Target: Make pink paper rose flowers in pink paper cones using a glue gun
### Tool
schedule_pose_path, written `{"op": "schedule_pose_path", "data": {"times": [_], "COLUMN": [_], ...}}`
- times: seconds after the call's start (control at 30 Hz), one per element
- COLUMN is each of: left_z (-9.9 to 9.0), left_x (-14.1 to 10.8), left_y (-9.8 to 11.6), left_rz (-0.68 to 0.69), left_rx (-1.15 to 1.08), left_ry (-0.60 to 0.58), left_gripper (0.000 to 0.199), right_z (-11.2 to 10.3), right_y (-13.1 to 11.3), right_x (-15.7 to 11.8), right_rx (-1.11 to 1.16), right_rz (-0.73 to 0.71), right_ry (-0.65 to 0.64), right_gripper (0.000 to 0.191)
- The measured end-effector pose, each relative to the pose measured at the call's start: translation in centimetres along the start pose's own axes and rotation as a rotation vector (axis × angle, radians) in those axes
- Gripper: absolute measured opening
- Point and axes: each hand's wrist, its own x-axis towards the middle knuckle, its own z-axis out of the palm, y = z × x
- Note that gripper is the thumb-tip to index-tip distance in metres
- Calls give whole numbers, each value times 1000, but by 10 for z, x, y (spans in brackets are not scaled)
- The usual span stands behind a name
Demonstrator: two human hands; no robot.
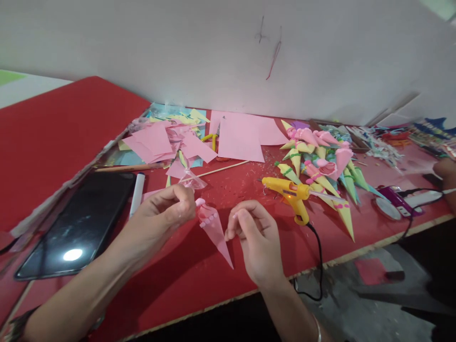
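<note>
A pink paper cone with a scalloped band and a small pink tuft at its wide end lies on the red table between my hands, its tip towards me. My left hand is closed in a pinch just left of the tuft; what its fingertips hold, if anything, is too small to make out. To the right of the cone, my right hand is also pinched, thumb against fingers, and anything between them is hidden. A yellow glue gun rests beyond my right hand, its black cord hanging over the table edge.
Finished paper cones are heaped at the back right. Pink paper sheets and scraps lie at the back, near yellow-handled scissors. A black phone and a white marker are at left. Another person's hand shows far right.
</note>
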Motion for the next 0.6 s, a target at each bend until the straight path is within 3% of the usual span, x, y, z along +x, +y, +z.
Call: {"op": "schedule_pose_path", "data": {"times": [0.13, 0.27, 0.37, 0.43, 0.6], "left_z": [-2, -1, 2, 4, 4], "left_x": [1, 2, 4, 5, 6], "left_y": [-1, -2, -5, -8, -12], "left_rz": [12, -74, -102, -93, -88], "left_rx": [27, 55, 50, -1, -120], "left_ry": [26, 55, 50, 58, 29], "left_gripper": [45, 42, 27, 16, 24], "right_z": [-5, -9, -12, -13, -12], "right_y": [-1, 0, 1, 2, 0], "right_x": [2, 4, 4, 4, 5], "right_rx": [-113, -132, -94, -70, -132], "right_rz": [-1, -2, 16, 36, 65], "right_ry": [26, 37, -2, -30, -15], "right_gripper": [7, 10, 5, 16, 11]}}
